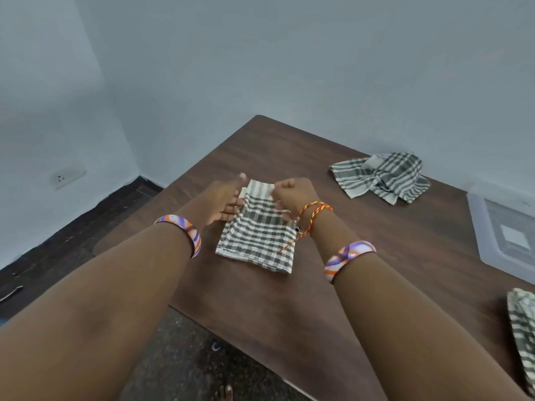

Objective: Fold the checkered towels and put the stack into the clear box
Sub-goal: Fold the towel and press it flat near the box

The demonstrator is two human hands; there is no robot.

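We pinch the grey-and-white checkered cloth towel (257,241) with our right hand (289,195); our left hand (225,198) touches its side, grip unclear. Uneven pulling could skew the fold.

Folded checkered towel (256,235) lies flat; crumpled towel (382,176) near clear box (474,221).

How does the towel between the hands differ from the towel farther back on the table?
The towel between the hands lies flat, folded into a neat rectangle; the far towel is crumpled. The left hand and right hand touch the first; the far towel lies untouched. Both are checkered, on the table.
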